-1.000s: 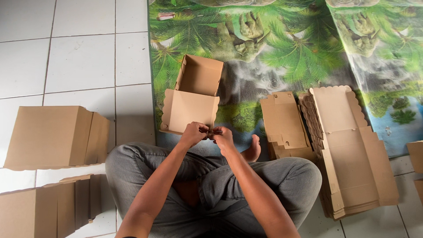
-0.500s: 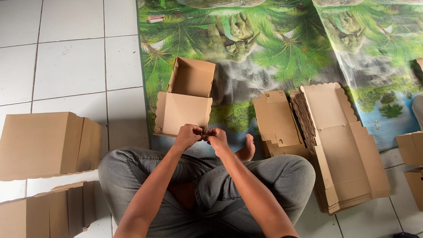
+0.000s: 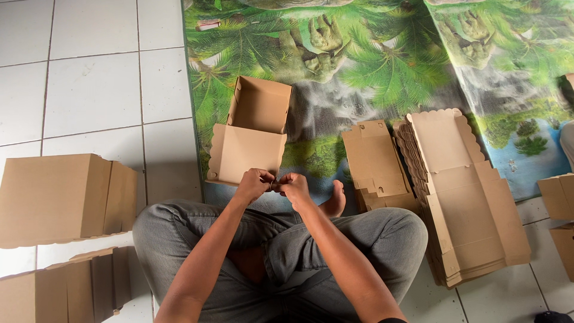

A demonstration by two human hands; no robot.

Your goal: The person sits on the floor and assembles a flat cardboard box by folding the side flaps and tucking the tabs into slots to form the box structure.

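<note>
An open brown cardboard box (image 3: 251, 134) with its lid flap folded toward me lies on a green jungle-print mat (image 3: 371, 66). My left hand (image 3: 253, 183) and my right hand (image 3: 292, 187) meet just below the flap's near edge, fingertips pinched together on something too small to make out. Both hands hover above my crossed legs in grey trousers (image 3: 311, 239); a bare foot (image 3: 335, 200) shows beside my right hand.
Closed brown boxes (image 3: 60, 197) stand at left on the white tiled floor, with more (image 3: 60, 290) below. A stack of flat box blanks (image 3: 466, 191) and a smaller flat pile (image 3: 376, 161) lie at right. More cardboard (image 3: 559, 197) sits at the far right edge.
The view has drifted slightly; my hands stay together at the box flap's near edge, barely shifted.
</note>
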